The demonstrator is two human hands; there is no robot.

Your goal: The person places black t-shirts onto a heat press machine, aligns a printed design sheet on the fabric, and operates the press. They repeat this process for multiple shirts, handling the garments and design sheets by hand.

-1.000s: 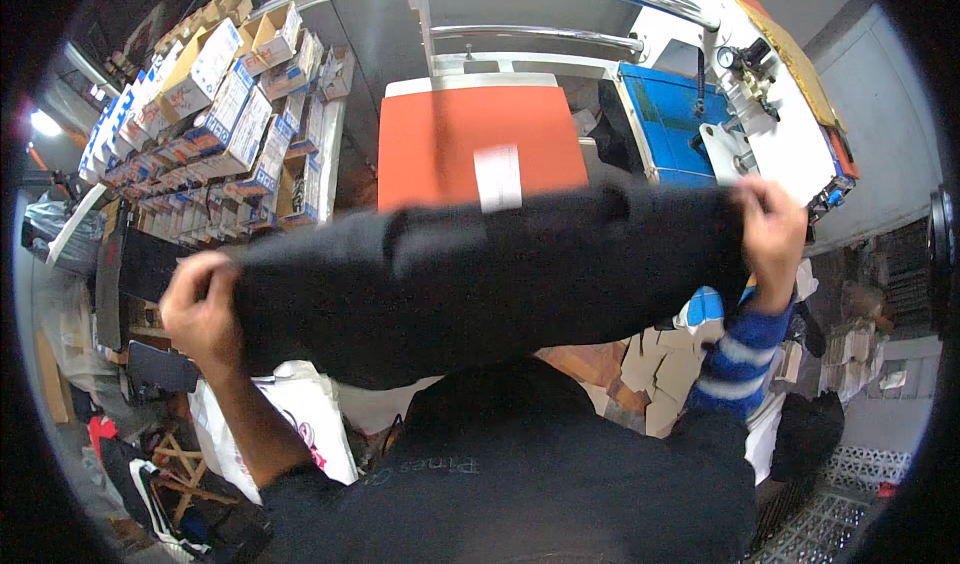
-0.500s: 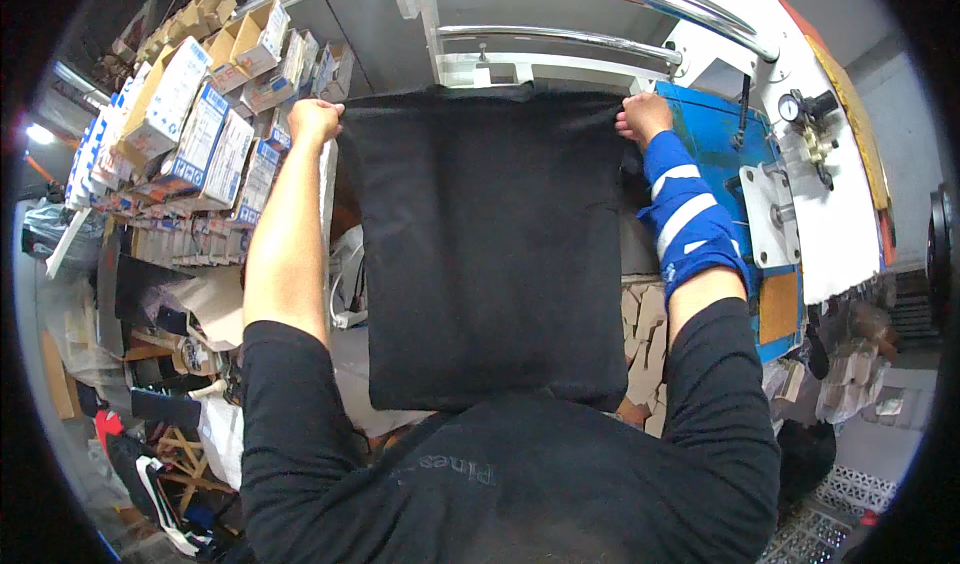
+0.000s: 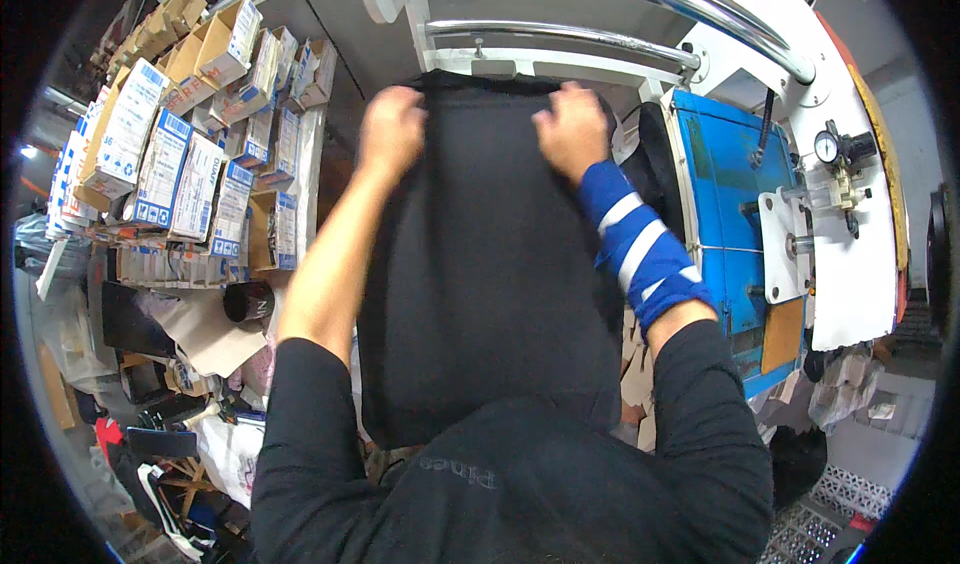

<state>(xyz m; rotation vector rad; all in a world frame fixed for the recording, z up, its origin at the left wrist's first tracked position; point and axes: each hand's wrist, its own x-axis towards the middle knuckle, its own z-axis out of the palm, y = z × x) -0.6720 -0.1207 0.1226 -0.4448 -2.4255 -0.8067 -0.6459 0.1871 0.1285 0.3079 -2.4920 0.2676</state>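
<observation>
A large black cloth piece [image 3: 490, 234] lies spread out in front of me, its far edge gathered in small folds and its near edge reaching my shirt. My left hand [image 3: 393, 129] is over its far left corner; motion blur smears its fingers, and whether they grip the cloth is unclear. Near the far right corner, my right hand [image 3: 575, 129] rests palm down on the cloth, thumb apart from the other fingers. A blue sleeve with white stripes [image 3: 645, 249] wraps my right forearm.
Beyond the cloth run chrome bars [image 3: 560, 32] of a white machine frame. On the right are a blue metal panel [image 3: 735, 179] and a pressure gauge [image 3: 826, 146]. Stacked cardboard boxes [image 3: 190, 179] fill the left side. Another dark cloth [image 3: 655, 169] hangs beside the blue panel.
Both hands have moved inward from the cloth's far corners, closer together. The cloth's sides now drop away more, and its far edge is more rumpled. The view has shifted slightly.
</observation>
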